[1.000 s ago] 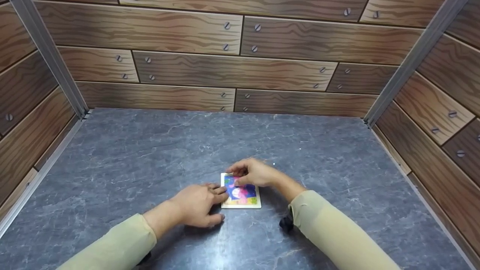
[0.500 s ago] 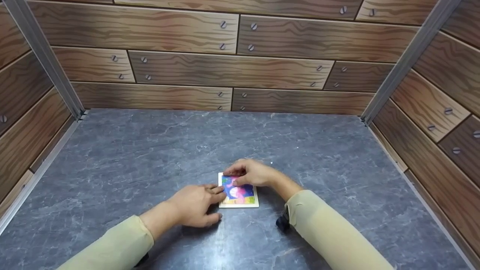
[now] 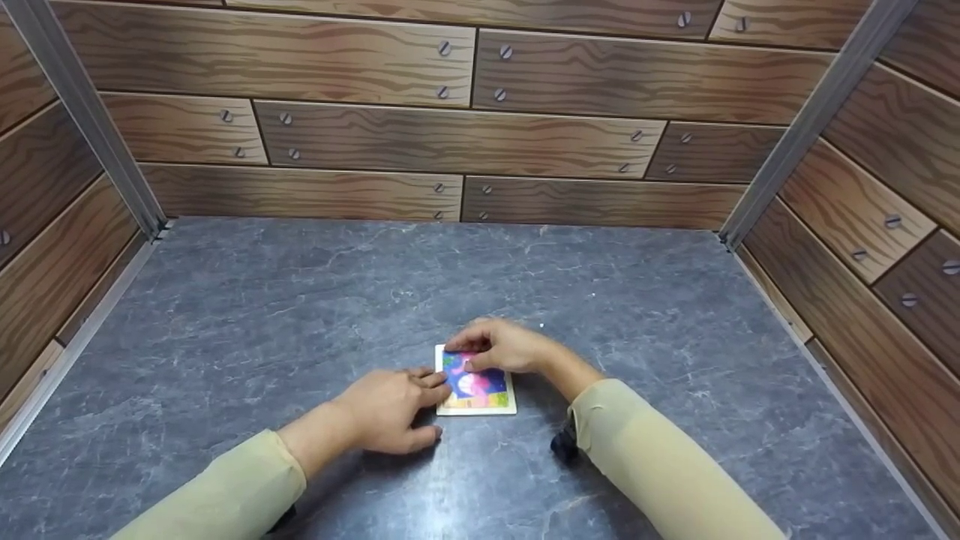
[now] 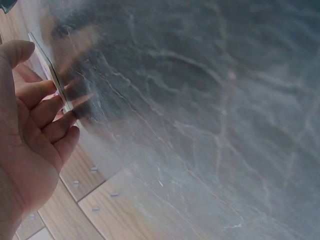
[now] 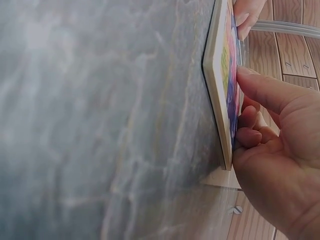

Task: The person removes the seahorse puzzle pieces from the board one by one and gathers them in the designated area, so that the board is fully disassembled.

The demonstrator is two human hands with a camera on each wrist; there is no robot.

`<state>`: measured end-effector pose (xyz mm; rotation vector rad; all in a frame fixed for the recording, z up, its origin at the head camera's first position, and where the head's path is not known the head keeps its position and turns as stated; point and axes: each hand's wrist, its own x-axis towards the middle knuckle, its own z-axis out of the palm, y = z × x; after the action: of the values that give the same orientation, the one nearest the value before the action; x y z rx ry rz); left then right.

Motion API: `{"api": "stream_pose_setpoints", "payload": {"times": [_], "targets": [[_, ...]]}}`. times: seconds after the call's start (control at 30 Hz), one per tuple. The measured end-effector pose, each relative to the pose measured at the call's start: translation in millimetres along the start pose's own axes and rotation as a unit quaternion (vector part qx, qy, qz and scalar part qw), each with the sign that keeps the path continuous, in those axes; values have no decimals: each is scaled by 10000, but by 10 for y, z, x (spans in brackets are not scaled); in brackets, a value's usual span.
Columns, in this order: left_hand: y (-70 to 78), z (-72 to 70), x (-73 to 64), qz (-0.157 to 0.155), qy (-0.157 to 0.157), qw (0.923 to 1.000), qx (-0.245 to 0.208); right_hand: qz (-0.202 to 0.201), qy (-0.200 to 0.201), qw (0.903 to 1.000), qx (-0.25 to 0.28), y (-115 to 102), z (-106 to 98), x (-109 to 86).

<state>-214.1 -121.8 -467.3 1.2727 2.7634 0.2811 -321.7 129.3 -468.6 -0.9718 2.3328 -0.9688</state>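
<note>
A small square picture board [image 3: 480, 390] lies flat on the table, with a pale border round a blue, pink and yellow picture. It looks like a wooden jigsaw puzzle in its tray. My left hand [image 3: 394, 411] lies at its left side, fingertips resting on the border and the thumb apart on the near side. Over the far right part arches my right hand [image 3: 510, 346], with the thumb tip touching the picture [image 5: 231, 90] and other fingers bent towards the far edge. No loose piece shows between thumb and fingers; the right hand hides part of the picture.
The grey marbled tabletop [image 3: 337, 300] reaches back to a wood-plank-patterned wall [image 3: 375, 139]. Similar side walls [image 3: 862, 195] stand left and right, with metal posts [image 3: 802, 127] at the corners. A tiny white speck [image 3: 541, 325] lies beyond the right hand.
The whole head view has shifted slightly. Both hands keep nearly the same places on the board, and the board itself shows no clear movement.
</note>
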Motion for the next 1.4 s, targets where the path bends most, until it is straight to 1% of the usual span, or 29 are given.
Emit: {"api": "stream_pose_setpoints", "payload": {"times": [0.33,0.57,0.83,1.0,1.2,1.4], "targets": [[16,-3,13,-67,-63,10000,5,79,-40,9999,54,-19,9,8],[16,-19,42,6,-22,10000,73,264,-68,9995,159,-35,-19,29],[29,-42,42,-157,-241,9996,-31,345,-188,9989,236,-58,-18,43],[34,-47,48,-181,-278,9994,-62,411,-243,9985,284,-59,-15,43],[45,-46,40,-237,-302,9992,-63,343,-392,9984,221,-58,-12,58],[37,-73,44,-176,-248,9995,-95,296,-431,9984,215,-85,-34,74]]}}
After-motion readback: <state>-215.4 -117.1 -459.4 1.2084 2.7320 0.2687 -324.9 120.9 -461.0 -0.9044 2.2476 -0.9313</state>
